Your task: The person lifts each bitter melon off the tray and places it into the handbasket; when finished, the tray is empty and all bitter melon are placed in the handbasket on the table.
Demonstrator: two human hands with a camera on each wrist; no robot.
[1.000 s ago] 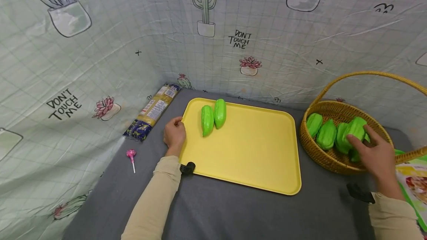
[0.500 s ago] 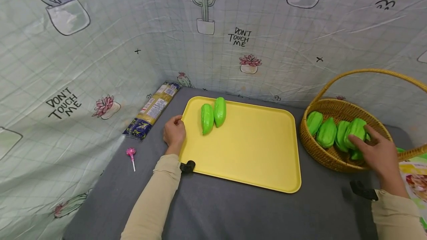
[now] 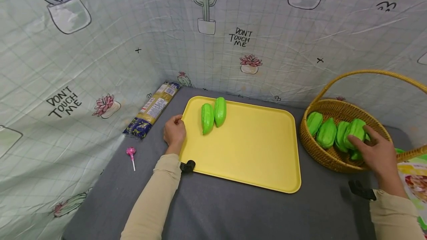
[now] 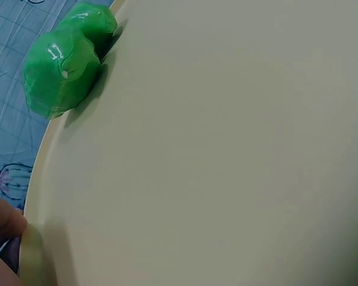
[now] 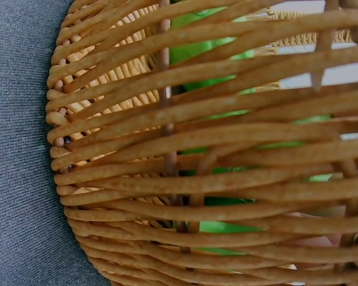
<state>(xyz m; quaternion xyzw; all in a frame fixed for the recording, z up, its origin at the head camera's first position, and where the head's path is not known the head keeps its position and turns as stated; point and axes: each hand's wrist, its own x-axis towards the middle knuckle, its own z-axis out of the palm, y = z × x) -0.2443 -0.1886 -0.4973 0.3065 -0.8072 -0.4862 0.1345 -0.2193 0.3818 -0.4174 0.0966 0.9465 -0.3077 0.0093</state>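
My left hand pinches the left rim of the yellow tray; fingertips show at that rim in the left wrist view. Two glossy green star fruits, one beside the other, lie side by side near the tray's upper left corner. At the right, my right hand reaches into the wicker basket and grips a star fruit between thumb and fingers. Several more star fruits lie around it in the basket. Through the weave, the right wrist view shows only patches of green.
The basket's tall handle arches above the right hand. A long packet, apparently of pasta, and a pink lollipop lie left of the tray. A printed package sits at the right edge. Patterned cloth hangs behind the table.
The right hand has lowered slightly within the basket with the star fruit in its grip, then stayed nearly still. The left hand and the tray have not moved.
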